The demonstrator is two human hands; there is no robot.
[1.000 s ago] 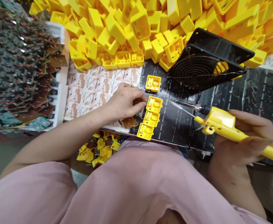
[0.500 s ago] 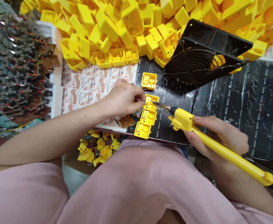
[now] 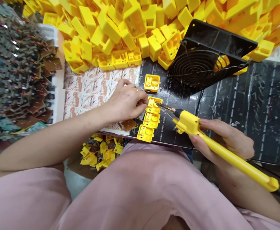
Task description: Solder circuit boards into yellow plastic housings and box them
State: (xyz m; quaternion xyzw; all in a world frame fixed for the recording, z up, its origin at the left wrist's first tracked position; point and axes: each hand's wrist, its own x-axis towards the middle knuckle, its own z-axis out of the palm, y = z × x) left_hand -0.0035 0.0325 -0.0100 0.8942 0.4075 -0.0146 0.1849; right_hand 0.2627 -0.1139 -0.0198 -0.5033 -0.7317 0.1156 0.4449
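My right hand (image 3: pixel 228 137) is wrapped round a yellow soldering gun (image 3: pixel 189 123), which points left. Its metal tip reaches into a small open yellow plastic housing (image 3: pixel 152 109). At the left edge of that housing, my left hand (image 3: pixel 129 100) has thumb and forefinger pinched together; what lies between them is too small to make out. Two similar housings, a middle one (image 3: pixel 151 119) and a near one (image 3: pixel 145 133), continue the row towards me, with thin wires at their left sides. A brown circuit board (image 3: pixel 129 124) lies below my left hand. Another open housing (image 3: pixel 151 83) sits just beyond the row.
A black fan (image 3: pixel 195 68) stands tilted at the back right. Behind it spreads a heap of yellow housings (image 3: pixel 108 27). Many wired circuit boards (image 3: pixel 15 70) are piled at left on white foam (image 3: pixel 58 99). Below the bench edge, a box holds yellow parts (image 3: pixel 101 151).
The view has shifted very slightly. Both hands and the soldering gun's tip stay at the same housing, with only a small shift in the left hand.
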